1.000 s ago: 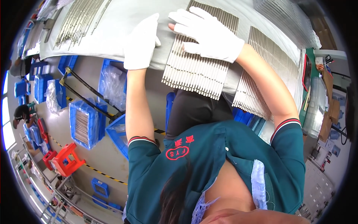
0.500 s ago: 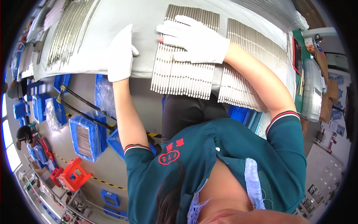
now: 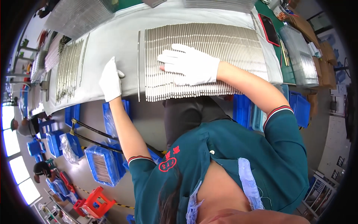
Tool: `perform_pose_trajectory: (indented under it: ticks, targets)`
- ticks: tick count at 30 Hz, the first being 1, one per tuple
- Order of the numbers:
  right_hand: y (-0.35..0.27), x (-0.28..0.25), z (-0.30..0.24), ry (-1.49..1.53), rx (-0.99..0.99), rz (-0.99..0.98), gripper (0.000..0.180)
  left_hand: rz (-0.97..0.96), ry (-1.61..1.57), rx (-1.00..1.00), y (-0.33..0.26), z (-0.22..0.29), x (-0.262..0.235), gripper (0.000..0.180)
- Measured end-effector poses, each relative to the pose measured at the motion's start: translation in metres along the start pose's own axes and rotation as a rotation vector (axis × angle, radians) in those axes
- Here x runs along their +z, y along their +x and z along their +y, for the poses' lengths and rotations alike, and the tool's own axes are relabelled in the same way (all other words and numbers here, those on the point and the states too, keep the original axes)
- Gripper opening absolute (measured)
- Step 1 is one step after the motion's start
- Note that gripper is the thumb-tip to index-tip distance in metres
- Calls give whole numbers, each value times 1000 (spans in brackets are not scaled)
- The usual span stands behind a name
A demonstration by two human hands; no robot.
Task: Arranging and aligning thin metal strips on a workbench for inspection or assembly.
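Thin silvery metal rods (image 3: pixel 223 41) lie side by side in a wide row across the pale cloth (image 3: pixel 123 41). My right hand (image 3: pixel 192 65), in a white glove with one bare fingertip showing, rests flat on the left half of this row, fingers spread. A single rod (image 3: pixel 139 67) lies just apart from the row's left edge. Left of it, my gloved left hand (image 3: pixel 111 80) is over the cloth near the front edge. Its fingers are stretched out together, the thumb stands off, and nothing shows in it.
More rods (image 3: pixel 69 71) lie loosely grouped at the table's left. Clear ribbed plastic trays (image 3: pixel 80 16) stand at the back left, others (image 3: pixel 298 56) at the right. A red-edged phone (image 3: pixel 269 30) lies on the green surface. Blue crates (image 3: pixel 100 164) and a red stool (image 3: pixel 97 201) are on the floor.
The left block of rods has joined the right block, closing the gap between them, with my right hand still on it. One rod now lies apart on the left. The whole view has shifted.
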State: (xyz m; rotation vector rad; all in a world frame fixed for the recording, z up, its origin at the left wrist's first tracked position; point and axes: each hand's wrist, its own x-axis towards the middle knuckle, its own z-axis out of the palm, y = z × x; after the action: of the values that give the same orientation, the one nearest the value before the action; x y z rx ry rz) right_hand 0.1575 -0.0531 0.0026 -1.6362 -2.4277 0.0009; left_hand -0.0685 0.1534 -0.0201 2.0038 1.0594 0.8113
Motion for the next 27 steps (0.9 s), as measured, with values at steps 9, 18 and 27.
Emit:
perform_pose_trajectory:
  ticks: [9,18,27]
  targets:
    - [-59,-5,-79,122,95,107,62,-26,330,78,-31,38,33,43]
    - [-141,23,-128,624,260,598,30,-32,194,310,-80,34,23,34]
    - [-168,53,-162,767,495,419,27,-33,-454,-325,-226,-32,10,43]
